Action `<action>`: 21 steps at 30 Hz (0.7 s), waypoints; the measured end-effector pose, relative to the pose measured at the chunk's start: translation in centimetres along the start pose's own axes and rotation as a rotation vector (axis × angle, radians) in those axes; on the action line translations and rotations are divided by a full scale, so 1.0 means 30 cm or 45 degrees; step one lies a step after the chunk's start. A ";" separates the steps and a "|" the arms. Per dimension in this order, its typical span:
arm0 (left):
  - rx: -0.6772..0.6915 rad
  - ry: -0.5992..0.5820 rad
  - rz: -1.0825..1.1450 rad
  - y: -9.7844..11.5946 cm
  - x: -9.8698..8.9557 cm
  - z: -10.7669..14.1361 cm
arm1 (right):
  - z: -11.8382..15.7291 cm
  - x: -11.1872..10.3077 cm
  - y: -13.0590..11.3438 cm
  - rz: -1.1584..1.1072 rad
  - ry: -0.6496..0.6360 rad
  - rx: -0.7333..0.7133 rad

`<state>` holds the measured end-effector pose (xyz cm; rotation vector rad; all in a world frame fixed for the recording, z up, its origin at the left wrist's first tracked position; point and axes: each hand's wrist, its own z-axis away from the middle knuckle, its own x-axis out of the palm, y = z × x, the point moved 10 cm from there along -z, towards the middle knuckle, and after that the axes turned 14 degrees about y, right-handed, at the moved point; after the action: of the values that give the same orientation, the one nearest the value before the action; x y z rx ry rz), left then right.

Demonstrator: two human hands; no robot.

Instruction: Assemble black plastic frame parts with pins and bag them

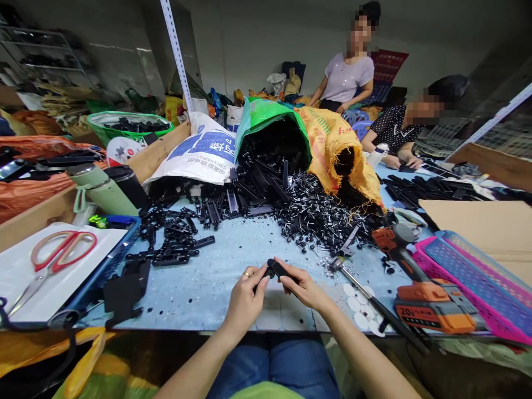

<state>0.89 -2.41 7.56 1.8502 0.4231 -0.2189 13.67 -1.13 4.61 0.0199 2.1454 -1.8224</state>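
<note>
While in both hands (247,295) (303,286), black piece (280,269) (partly unseen)

Pinching Black Hardware (280,269) Over the Bench (199,299)

Holding it between left hand (250,292) and right hand (304,285), near the front edge. Facing a green sack (266,117) with heaped black pieces (268,180) at its mouth at 12 o'clock, a white sack (203,155) at 11 and an orange sack (324,133) at 1. Flanked by red-handled scissors (54,268) at 9, a hammer (376,305) and drill (432,307) at 3.
</note>
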 end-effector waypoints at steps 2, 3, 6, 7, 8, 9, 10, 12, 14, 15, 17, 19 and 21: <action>0.029 -0.035 -0.012 0.004 0.007 -0.005 | -0.004 -0.021 -0.018 0.071 -0.025 -0.023; 0.051 -0.065 -0.014 0.006 0.013 -0.008 | -0.006 -0.028 -0.028 0.114 -0.047 -0.038; 0.110 -0.141 -0.023 0.011 0.030 -0.018 | -0.010 -0.040 -0.058 0.243 -0.105 -0.108; 0.117 -0.134 -0.022 0.013 0.034 -0.022 | -0.012 -0.041 -0.065 0.268 -0.099 -0.133; 0.112 -0.104 -0.016 0.014 0.036 -0.026 | -0.015 -0.041 -0.068 0.273 -0.073 -0.146; 0.095 -0.058 0.000 0.014 0.039 -0.030 | -0.018 -0.041 -0.066 0.258 -0.022 -0.145; 0.069 0.013 0.028 0.013 0.038 -0.033 | -0.021 -0.038 -0.059 0.225 0.043 -0.130; -0.006 0.212 0.108 0.005 0.027 -0.037 | -0.021 -0.023 -0.036 0.120 0.191 -0.076; -0.062 0.382 0.184 -0.007 0.014 -0.035 | -0.016 0.001 -0.011 0.004 0.316 -0.023; -0.068 0.410 0.210 -0.010 0.015 -0.036 | -0.012 0.016 -0.001 -0.044 0.358 -0.003; -0.049 0.350 0.229 -0.011 0.027 -0.048 | -0.009 0.043 0.015 -0.123 0.405 0.042; -0.028 0.267 0.223 -0.015 0.028 -0.067 | -0.011 0.061 0.027 -0.172 0.435 0.090; -0.030 0.256 0.207 -0.026 0.007 -0.088 | -0.019 0.072 0.035 -0.202 0.455 0.126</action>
<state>0.62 0.34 7.63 1.8796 0.4090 0.0834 11.73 -0.81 3.12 0.2206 2.3457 -2.1527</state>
